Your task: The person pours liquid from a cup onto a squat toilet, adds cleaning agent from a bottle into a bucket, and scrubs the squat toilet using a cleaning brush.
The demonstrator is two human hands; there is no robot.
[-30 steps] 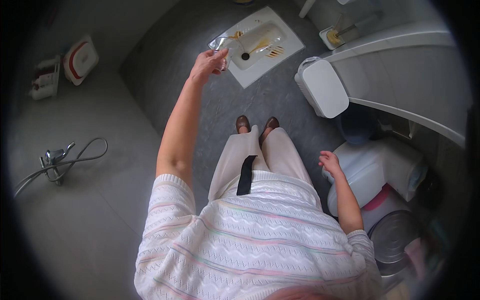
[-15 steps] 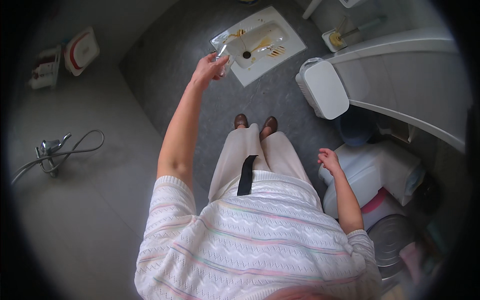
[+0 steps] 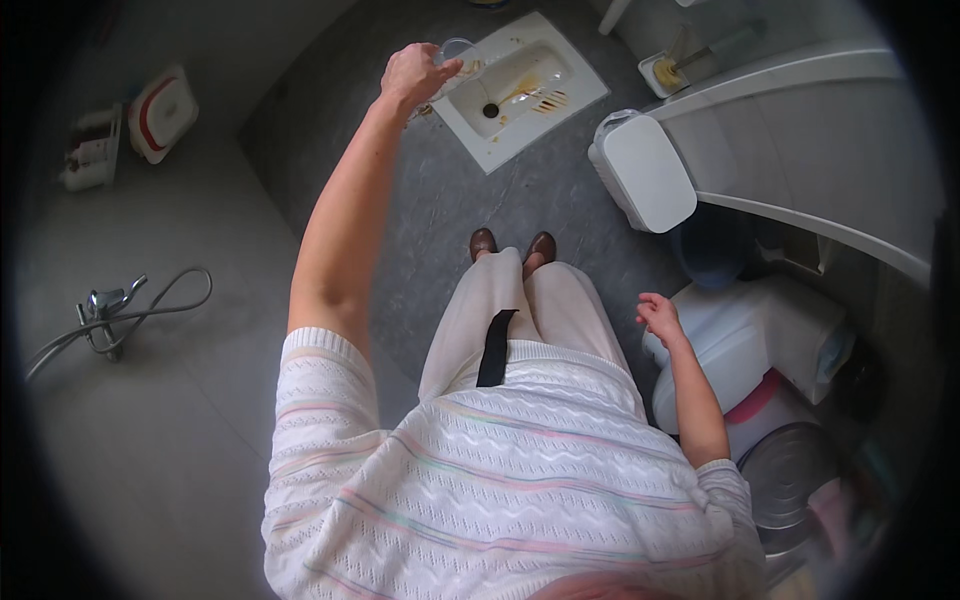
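Far left on the grey tile, I log a red-rimmed white box (image 3: 163,113) and, nearer, a shower hose with its metal fitting (image 3: 112,312), both well apart from either hand. Moving right: left hand (image 3: 415,75) is extended far out, arm straight, fingers closed around a clear plastic cup (image 3: 455,52). Cup sits just right of the hand, its mouth tipped toward the white squat pan (image 3: 560,70), which lies immediately right of it, stained, long axis running near-left to far-right. Cup rim appears over the pan's left edge; contents not discernible. Left hand is clearly the nearer one to the pan. Right again: white lidded bin (image 3: 645,170) on the floor. Right hand (image 3: 660,315) hangs loose and open, holding nothing, just beside a white tub (image 3: 760,335).
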